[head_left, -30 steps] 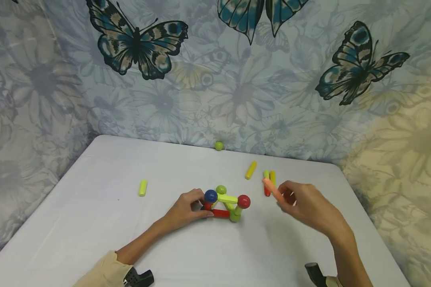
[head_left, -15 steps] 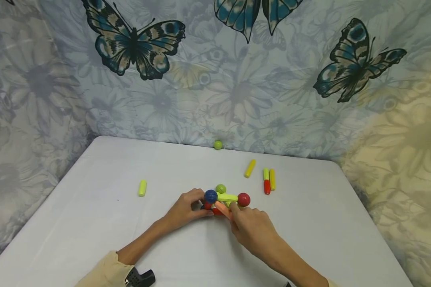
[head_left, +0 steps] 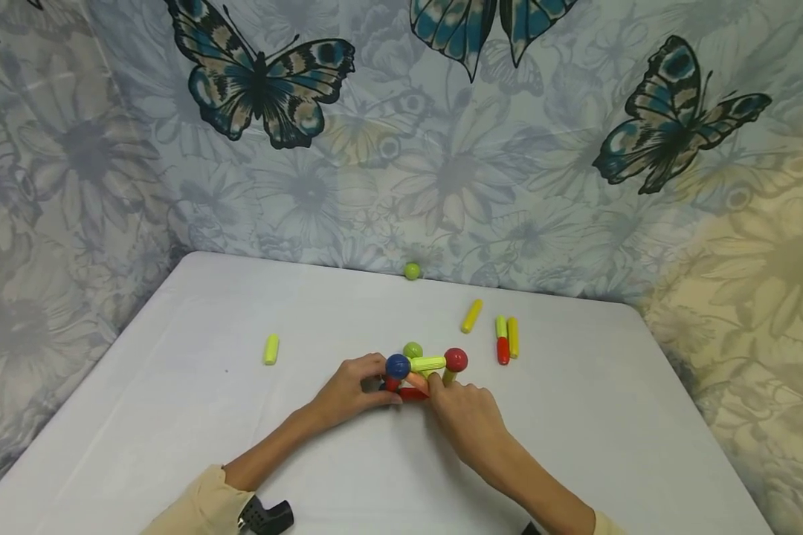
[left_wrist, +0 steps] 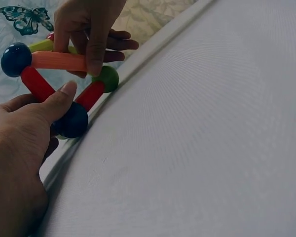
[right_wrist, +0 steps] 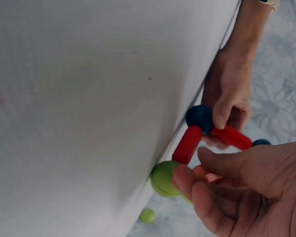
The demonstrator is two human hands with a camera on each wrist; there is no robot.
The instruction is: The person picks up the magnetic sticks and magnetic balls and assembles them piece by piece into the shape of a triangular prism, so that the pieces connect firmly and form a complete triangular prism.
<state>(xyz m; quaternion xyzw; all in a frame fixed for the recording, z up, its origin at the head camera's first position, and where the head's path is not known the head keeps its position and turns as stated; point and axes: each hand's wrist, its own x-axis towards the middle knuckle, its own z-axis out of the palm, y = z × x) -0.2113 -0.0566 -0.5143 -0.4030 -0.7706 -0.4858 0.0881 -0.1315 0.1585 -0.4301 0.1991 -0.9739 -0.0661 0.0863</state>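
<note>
From the head view, a small frame of rods and balls [head_left: 423,371] stands near the middle of the white tabletop [head_left: 174,416], with the left hand [head_left: 351,390] on its left side and the right hand [head_left: 465,416] on its near right side; a blue ball [head_left: 398,365] and a red ball [head_left: 456,360] top the frame, joined by a lime rod [head_left: 428,363]. Loose pieces lie toward the far edge: a green ball [head_left: 411,271] at the far edge itself, a yellow rod [head_left: 471,316], a red-and-green rod [head_left: 502,339] just beside another yellow rod [head_left: 512,337], and a lime rod off to the left [head_left: 271,348]. This view hides what the fingers do. The left wrist view fills that in: the left hand [left_wrist: 19,148] has its thumb against a lower blue ball [left_wrist: 71,121] and a red rod [left_wrist: 37,84], its grip curled round that corner, while the right hand [left_wrist: 89,24] pinches an orange rod [left_wrist: 59,60] that runs from the upper blue ball [left_wrist: 16,59] toward a green ball [left_wrist: 106,79] resting on the tabletop. The right wrist view shows the underside of that grip: the right hand [right_wrist: 246,192] with fingers closed on the orange rod [right_wrist: 207,174], right above the green ball [right_wrist: 164,178], and the left hand [right_wrist: 229,98] pinching the blue ball [right_wrist: 200,117] where two red rods meet.
</note>
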